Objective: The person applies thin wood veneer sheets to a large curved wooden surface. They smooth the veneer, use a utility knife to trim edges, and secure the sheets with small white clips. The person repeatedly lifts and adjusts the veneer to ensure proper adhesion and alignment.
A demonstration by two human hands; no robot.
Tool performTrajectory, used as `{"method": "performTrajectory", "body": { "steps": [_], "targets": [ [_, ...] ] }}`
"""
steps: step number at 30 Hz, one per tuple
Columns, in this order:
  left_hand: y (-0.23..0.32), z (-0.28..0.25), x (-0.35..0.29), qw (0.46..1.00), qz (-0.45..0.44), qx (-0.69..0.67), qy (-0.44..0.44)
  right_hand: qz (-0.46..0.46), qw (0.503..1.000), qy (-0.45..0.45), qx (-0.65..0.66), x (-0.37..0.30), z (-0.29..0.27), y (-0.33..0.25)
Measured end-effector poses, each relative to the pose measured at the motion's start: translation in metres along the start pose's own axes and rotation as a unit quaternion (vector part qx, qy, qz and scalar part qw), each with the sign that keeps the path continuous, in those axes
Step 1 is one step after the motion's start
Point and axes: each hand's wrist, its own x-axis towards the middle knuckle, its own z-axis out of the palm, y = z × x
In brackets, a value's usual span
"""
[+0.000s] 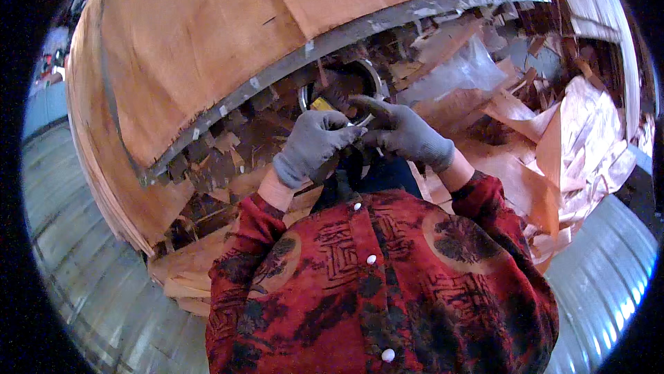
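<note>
Both my hands wear grey gloves and meet in front of my body. My left hand [315, 142] is closed, thumb and fingers pinched at a small pale strip [361, 122]. My right hand [401, 132] is closed at the strip's other side, its fingers curled inward; part of what it grips is hidden. Just beyond the hands is a round container with a shiny metal rim [377, 78], dark brown inside. A small yellow item [320, 104] shows at its near left rim, beside my left hand's fingers.
A large stack of thin wood veneer sheets [207, 35] with a grey band along its edge [311, 49] curves across the far side. Torn veneer scraps [225, 146] litter the floor. Clear plastic film [470, 69] and crumpled veneer [588, 132] lie at right.
</note>
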Motion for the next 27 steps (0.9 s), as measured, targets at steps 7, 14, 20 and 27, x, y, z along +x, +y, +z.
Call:
{"method": "performTrajectory", "body": {
  "steps": [7,14,20,27],
  "targets": [
    [-0.084,-0.005,0.004,0.954,-0.060,-0.166,0.241,-0.067,0.899,0.100,-0.422,0.009,-0.067,0.027],
    [-0.100,0.001,0.047,0.918,-0.064,-0.158,0.357,-0.205,0.729,0.204,-0.620,0.028,-0.011,0.051],
    [-0.088,-0.014,0.050,0.932,-0.128,-0.039,0.336,-0.161,0.758,0.102,-0.624,0.099,0.069,0.094],
    [-0.098,-0.031,0.051,0.932,-0.116,-0.072,0.337,-0.269,0.750,0.106,-0.595,0.096,0.063,0.100]
  ]
}}
